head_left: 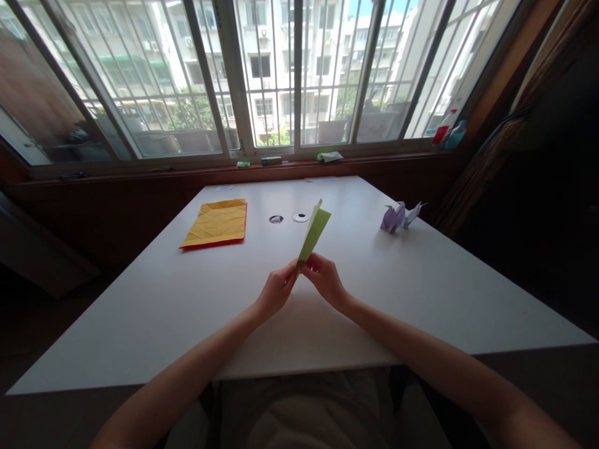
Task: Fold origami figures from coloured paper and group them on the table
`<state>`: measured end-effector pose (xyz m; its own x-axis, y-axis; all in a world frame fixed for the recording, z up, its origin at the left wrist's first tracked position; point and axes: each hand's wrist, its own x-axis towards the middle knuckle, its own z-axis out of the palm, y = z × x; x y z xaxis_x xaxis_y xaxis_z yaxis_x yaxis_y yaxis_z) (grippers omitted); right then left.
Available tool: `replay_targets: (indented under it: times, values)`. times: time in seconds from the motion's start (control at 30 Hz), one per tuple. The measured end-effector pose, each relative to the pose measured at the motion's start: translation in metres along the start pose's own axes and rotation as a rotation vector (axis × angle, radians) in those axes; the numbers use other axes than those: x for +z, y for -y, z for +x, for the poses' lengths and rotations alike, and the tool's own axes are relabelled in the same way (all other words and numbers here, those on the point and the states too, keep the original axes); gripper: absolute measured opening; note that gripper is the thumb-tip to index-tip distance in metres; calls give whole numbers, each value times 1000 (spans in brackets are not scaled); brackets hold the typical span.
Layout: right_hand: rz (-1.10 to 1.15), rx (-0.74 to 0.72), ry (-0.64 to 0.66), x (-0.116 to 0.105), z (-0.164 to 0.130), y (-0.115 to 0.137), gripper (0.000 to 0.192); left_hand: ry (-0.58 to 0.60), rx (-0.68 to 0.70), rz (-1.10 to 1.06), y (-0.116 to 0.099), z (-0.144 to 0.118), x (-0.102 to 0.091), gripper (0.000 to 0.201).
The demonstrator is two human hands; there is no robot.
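A piece of green folded paper [316, 232] is held up above the middle of the table, tilted with its upper end leaning away to the right. My left hand [277, 287] pinches its lower end from the left. From the right, my right hand [325, 279] pinches the same lower end, so both sets of fingertips meet there. Two layers of the paper stand slightly apart at the top. The fingers cover the bottom of the fold, so its lowest part is hidden.
On the white table [196, 324], a yellow-and-red sheet stack [216, 223] lies at left. Two small round pieces, one dark [276, 219] and one white-rimmed [300, 217], lie behind the paper. Purple folded-paper figures [393, 217] stand at right. The barred window [294, 81] rises behind the table.
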<state>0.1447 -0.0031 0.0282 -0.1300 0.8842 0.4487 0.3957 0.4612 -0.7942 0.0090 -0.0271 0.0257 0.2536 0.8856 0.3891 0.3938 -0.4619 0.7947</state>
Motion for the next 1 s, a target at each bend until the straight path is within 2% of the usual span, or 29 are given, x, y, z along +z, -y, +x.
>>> replay_targets:
  times: [0.13, 0.3, 0.37, 0.5, 0.63, 0.73, 1.0]
  values:
    - [5, -18, 37, -2, 0, 1, 10, 2, 26, -38, 1, 0, 1, 34]
    - [86, -30, 12, -3, 2, 0, 15, -28, 21, -111, 0, 3, 0, 31]
    - [224, 22, -4, -1, 2, -2, 16, -85, -29, -178, 2, 5, -1, 28]
    - [541, 160, -40, 4, 1, -3, 15, -187, -221, -374, 3, 7, -6, 24]
    - [644, 209, -60, 6, 0, 1, 9, -190, -393, -669, 3, 7, -11, 24]
    - [699, 217, -132, 6, -1, 2, 6, -215, -490, -815, 5, 7, -12, 22]
    - [710, 238, -220, 5, 5, -2, 7, -266, -481, -883, 11, 8, -14, 19]
